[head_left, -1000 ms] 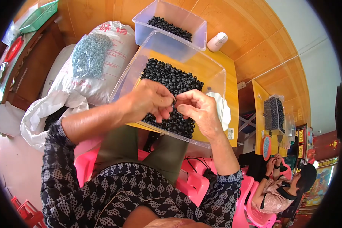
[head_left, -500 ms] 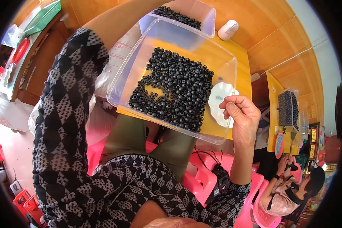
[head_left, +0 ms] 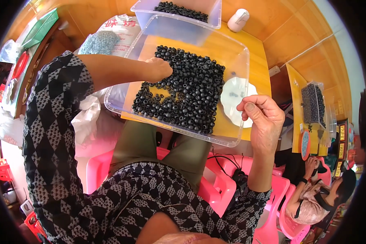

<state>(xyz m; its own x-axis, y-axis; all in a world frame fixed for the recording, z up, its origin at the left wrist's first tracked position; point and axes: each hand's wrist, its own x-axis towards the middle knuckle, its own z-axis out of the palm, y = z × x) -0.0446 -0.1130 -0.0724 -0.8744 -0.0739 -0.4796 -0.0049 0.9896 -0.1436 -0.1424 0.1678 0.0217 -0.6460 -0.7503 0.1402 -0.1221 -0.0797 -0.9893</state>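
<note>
A clear plastic bin (head_left: 238,140) rests tilted on the yellow table, holding many black round beads with holes (head_left: 195,93). Reaching in from the left, my left hand (head_left: 159,70) is over the upper left part of the beads; its fingers point down and are hidden behind the back of the hand. By the bin's right wall, my right hand (head_left: 265,118) is closed in a pinch, thumb against fingertips. Whatever is in the pinch, if anything, is too small to make out. Behind those fingers lies a white scalloped plate (head_left: 229,106) with a few small greyish bits on it.
A second clear bin (head_left: 213,14) with black beads stands behind the first, near a white bottle (head_left: 238,20). A bluish speckled bundle (head_left: 99,42) sits on a white sack (head_left: 124,28) at left. At right, a person (head_left: 313,199) sits by another table (head_left: 297,110).
My left arm has swung down from the rear bin, bringing its hand over the beads in the front bin. The bluish bundle has come into sight. My right hand keeps its pinch.
</note>
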